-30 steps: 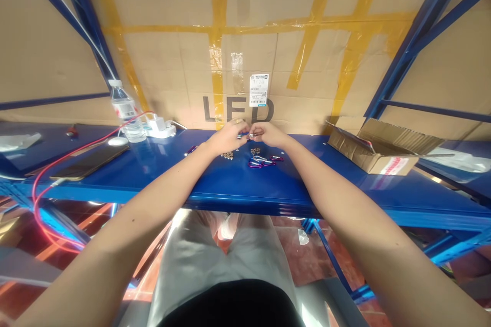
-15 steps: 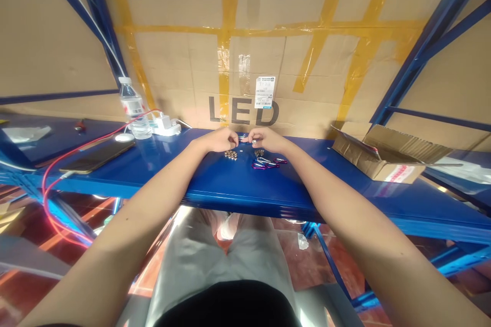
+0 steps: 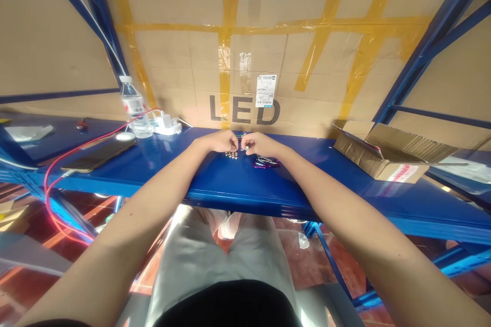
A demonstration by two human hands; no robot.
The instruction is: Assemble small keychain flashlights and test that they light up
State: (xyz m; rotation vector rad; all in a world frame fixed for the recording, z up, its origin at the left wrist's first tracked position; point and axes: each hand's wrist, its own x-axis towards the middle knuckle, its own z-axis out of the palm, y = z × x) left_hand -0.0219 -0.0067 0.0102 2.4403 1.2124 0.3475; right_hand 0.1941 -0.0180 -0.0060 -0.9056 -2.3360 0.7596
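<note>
The left hand (image 3: 224, 141) curls its fingers; I cannot tell its grip. At its five o'clock, coppery beads (image 3: 232, 155) cluster on the blue table (image 3: 230, 184). The right hand (image 3: 261, 144) pinches a tiny pale piece (image 3: 247, 148), axis unclear; at its four o'clock, shiny purple clips (image 3: 266, 163) lie roughly nine-to-three.

Small, shiny, copper-gold pieces (image 3: 232, 155) lie in a close cluster on the blue surface (image 3: 245, 184), nearer its far edge than its near one. To their right, well in from the surface's right edge, purple and silver carabiner-like clips (image 3: 266, 163) lie flat in an overlapping heap. A small bright piece (image 3: 247, 148) is pinched in the right fingers (image 3: 248, 138) toward the far edge, its shape probably rounded, though blurred.
</note>
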